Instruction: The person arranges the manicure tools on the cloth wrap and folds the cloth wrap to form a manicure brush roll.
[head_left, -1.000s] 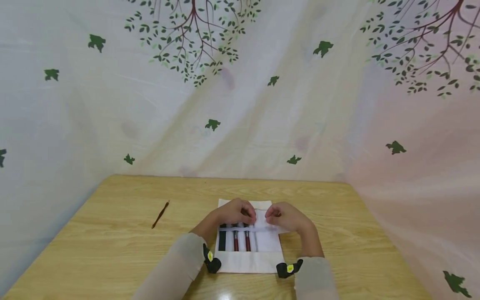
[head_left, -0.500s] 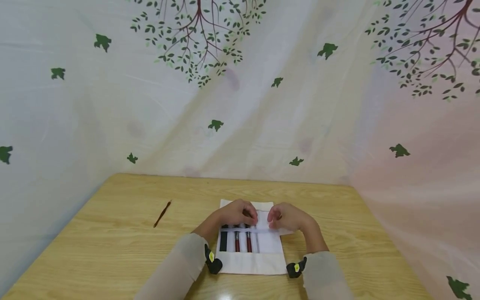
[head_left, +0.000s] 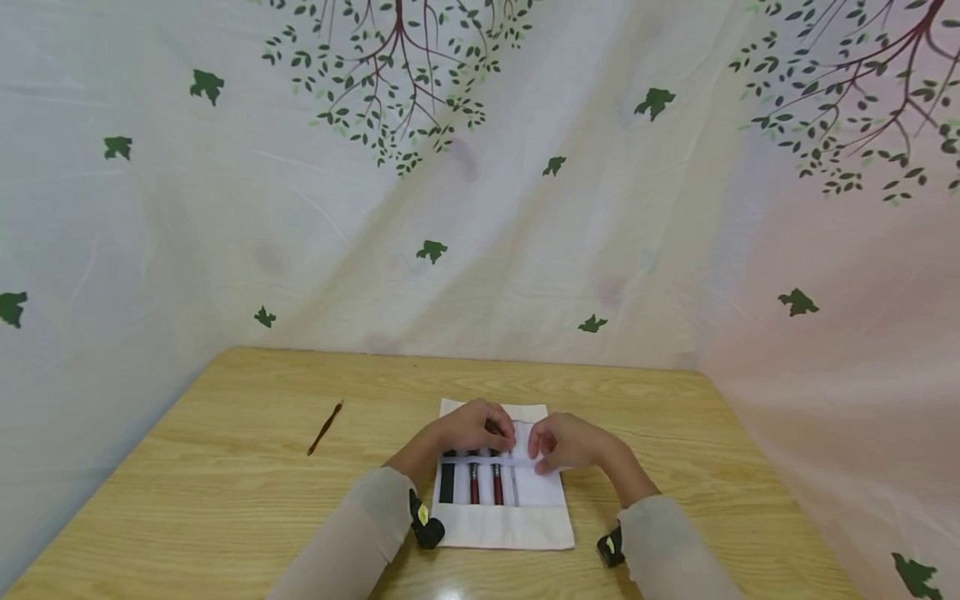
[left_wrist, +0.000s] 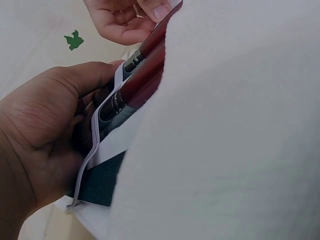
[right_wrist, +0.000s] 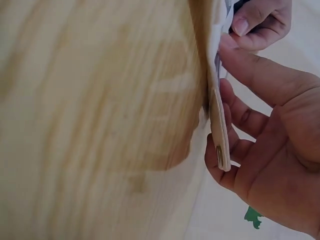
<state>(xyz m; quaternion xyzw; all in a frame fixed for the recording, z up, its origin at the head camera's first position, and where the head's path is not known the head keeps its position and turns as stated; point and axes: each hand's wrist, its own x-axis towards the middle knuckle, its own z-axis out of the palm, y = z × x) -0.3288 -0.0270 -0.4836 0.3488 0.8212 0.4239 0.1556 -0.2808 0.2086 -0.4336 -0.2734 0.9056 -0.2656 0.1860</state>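
Observation:
A white cloth brush roll point(head_left: 498, 527) lies open on the table, a pale elastic band point(head_left: 468, 459) running across it. Tucked under the band are a dark flat piece point(head_left: 446, 482), two red-handled brushes point(head_left: 498, 485) and a thin metal rod point(head_left: 515, 490). My left hand point(head_left: 476, 427) bends over the brush heads, its thumb and forefinger pinching at the rod's upper end; the brush tips are hidden beneath it. At the roll's right side my right hand point(head_left: 567, 442) grips the cloth edge, fingers curled around a strip with a metal snap point(right_wrist: 219, 156).
A slim dark-red tool point(head_left: 325, 427) lies alone on the wooden table point(head_left: 225, 500), left of the roll. A pale curtain point(head_left: 480, 208) printed with leaves hangs behind and on both sides.
My right hand has shifted slightly left and toward the band, its wrist swinging outward to the right. The white strip that stuck out at the right side shows less now. My left hand stays put.

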